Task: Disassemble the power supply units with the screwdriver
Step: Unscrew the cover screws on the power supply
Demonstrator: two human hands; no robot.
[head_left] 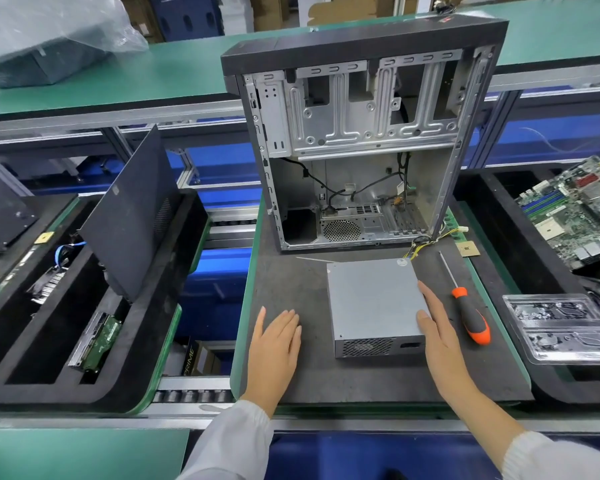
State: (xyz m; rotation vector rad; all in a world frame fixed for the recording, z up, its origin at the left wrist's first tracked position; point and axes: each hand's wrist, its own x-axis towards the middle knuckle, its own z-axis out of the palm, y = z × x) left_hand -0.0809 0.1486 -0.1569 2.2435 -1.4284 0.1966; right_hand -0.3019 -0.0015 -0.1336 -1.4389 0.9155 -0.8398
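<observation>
A grey metal power supply unit point(371, 299) lies flat on the dark work mat point(291, 285), its vented end facing me and its yellow and black cables point(421, 245) running back to the case. My right hand point(433, 327) rests with straight fingers against the unit's right side. My left hand point(274, 337) lies flat on the mat, left of the unit and apart from it. A screwdriver point(470, 311) with an orange and black handle lies on the mat right of the unit, untouched.
An opened computer case point(357, 109) stands upright behind the unit. A motherboard point(579, 216) and a clear plastic tray point(565, 329) sit at the right. At the left a black foam tray point(146, 334) holds a side panel point(129, 216) and a hard drive point(99, 341).
</observation>
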